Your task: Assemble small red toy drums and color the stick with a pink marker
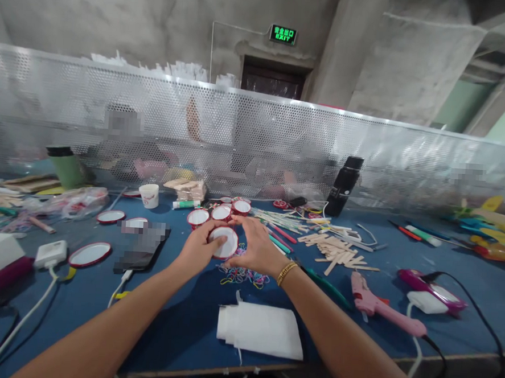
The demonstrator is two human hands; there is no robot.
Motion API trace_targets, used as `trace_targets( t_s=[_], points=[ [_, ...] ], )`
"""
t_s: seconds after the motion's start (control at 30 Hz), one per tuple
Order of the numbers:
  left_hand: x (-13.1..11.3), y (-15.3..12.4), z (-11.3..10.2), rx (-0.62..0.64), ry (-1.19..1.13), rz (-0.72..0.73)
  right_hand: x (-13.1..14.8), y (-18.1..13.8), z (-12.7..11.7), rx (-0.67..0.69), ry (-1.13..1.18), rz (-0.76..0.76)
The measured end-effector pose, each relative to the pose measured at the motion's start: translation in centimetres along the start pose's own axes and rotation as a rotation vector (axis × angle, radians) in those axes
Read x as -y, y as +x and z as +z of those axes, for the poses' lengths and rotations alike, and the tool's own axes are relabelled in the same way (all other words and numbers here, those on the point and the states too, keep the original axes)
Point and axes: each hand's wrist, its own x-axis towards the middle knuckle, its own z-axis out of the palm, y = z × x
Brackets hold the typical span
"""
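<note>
The left hand [198, 243] is gripping a shallow, round, white-faced lid with a red rim [226, 247], its thumb pressing on the white inside, and is holding it tilted over a loose pile of thin, multicoloured elastic bands [249, 277] on the blue-topped table [175, 332]. The right hand [260, 243] is curving in a wide C around the lid's other side, fingers near the upper edge and thumb near the lower; whether it is actually clasping the rim I cannot tell. Just beyond, a cluster of similar red-rimmed white lids [221, 212] is sitting close together, and a separate red-rimmed lid [90, 254] is lying well apart on the left. As for progress, the work on the held lid is seemingly unfinished, since both hands are surrounding it. On the right, the flat, pale wooden sticks [338, 250] and pink glue gun [376, 308] are lying untouched; how many lids are finished or remaining I cannot tell
</note>
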Motion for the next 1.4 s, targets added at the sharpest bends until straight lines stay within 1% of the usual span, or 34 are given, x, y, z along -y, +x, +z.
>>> trace_targets(
  t_s=[0.07, 0.1, 0.2, 0.5, 0.7, 0.87, 0.97, 1.07, 1.23, 1.3, 1.4],
  points=[
    [0.2, 0.1, -0.1, -0.013, 0.029, 0.058, -0.1, 0.0, 0.1, 0.004, 0.007, -0.007],
    [0.3, 0.1, -0.1, -0.028, 0.037, 0.062, -0.1, 0.0, 0.2, 0.003, 0.011, -0.012],
    [0.6, 0.2, -0.1, -0.071, 0.028, 0.023, 0.1, 0.0, 0.3, 0.005, 0.022, -0.02],
    [0.7, 0.2, 0.1, -0.104, 0.033, -0.041, 0.0, -0.2, 0.7, 0.009, 0.032, -0.006],
    [1.0, 0.2, 0.5, -0.119, -0.144, -0.132, 0.1, -0.2, 0.7, 0.003, 0.034, -0.002],
    [-0.2, -0.3, 0.7, -0.086, -0.297, -0.283, 0.0, -0.1, 0.7, 0.008, 0.024, 0.004],
    [-0.9, -0.5, 0.7, -0.048, -0.343, -0.324, 0.1, -0.1, 0.7, 0.013, 0.02, 0.004],
    [-1.2, -0.6, 0.7, -0.005, -0.362, -0.33, 0.1, 0.0, 0.7, 0.011, 0.027, -0.005],
    [-0.8, -0.6, 0.8, 0.001, -0.35, -0.327, 0.2, -0.1, 0.8, 0.009, 0.027, 0.001],
    [-0.5, -0.5, 0.7, 0.0, -0.325, -0.305, 0.3, -0.1, 0.8, 0.01, 0.027, 0.003],
    [-0.2, -0.5, 0.7, -0.021, -0.258, -0.232, 0.3, -0.1, 0.7, 0.014, 0.029, 0.006]
  ],
)
